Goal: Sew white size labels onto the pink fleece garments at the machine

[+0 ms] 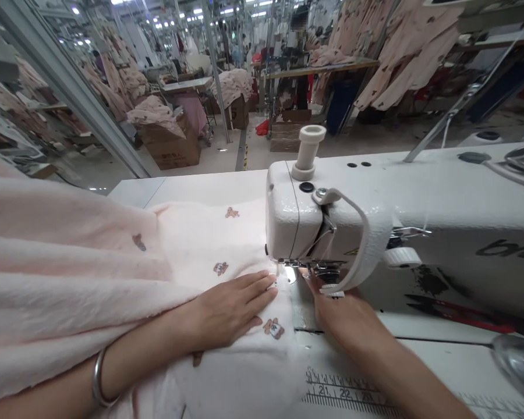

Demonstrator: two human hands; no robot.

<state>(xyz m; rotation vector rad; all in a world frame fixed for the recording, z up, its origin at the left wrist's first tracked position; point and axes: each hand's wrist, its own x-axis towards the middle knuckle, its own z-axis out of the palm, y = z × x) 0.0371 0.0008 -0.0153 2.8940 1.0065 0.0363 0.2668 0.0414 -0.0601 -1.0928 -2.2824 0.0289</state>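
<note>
Pale pink plush fabric (209, 233) printed with small brown bears lies across the bed of a white sewing machine (294, 203), its right edge beside the needle area. My left hand (233, 308) rests flat on this cloth, fingers stretched toward the presser foot (308, 273). A metal bangle (99, 378) circles the left wrist. To the right of the needle, my right hand (343, 311) reaches in under the machine head. Its fingertips are close to the presser foot but mostly hidden behind the machine's parts, so their grip does not show.
Red-handled thread snips (463, 311) lie on the machine bed at right, near a shiny round metal object (521, 364). A printed ruler scale (344, 396) runs along the front. Bulky fabric folds (48, 262) fill the left. Beyond stand cardboard boxes (170, 142) and hanging garments (413, 52).
</note>
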